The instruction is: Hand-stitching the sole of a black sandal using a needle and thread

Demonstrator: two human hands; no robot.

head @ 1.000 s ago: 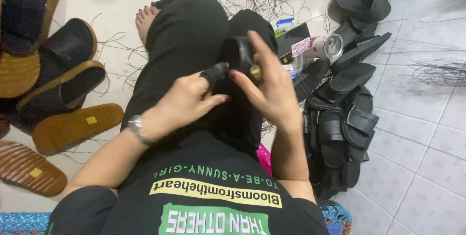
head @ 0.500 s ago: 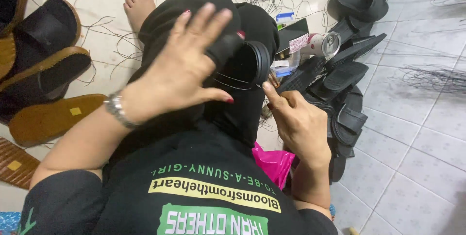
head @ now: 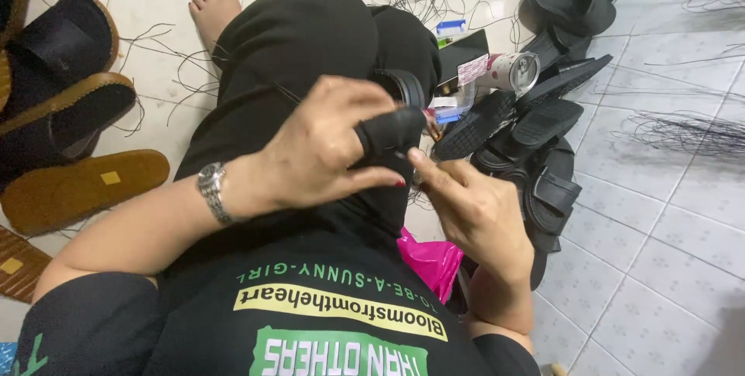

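My left hand [head: 326, 151] hovers over my lap with its fingers curled, a black fabric sleeve [head: 388, 131] on the index finger and a silver watch [head: 211, 190] on the wrist. A thin black thread [head: 289, 97] runs across my knee to this hand. My right hand [head: 473, 205] is just to its right, index fingertip touching the left thumb; what it pinches is hidden. A black sandal [head: 402, 85] rests on my black-trousered lap behind the left hand.
Tan-soled sandals [head: 77, 186] lie on the tiled floor at left. A heap of black sandals [head: 543, 124] sits at right, with a can [head: 508, 72], small boxes and a pink bag [head: 431, 259]. Loose black threads [head: 683, 131] litter the tiles. My bare foot [head: 211, 5] is ahead.
My left hand was raised with fingers spread half a second ago; it has come down and curled. My right hand has moved up to meet it.
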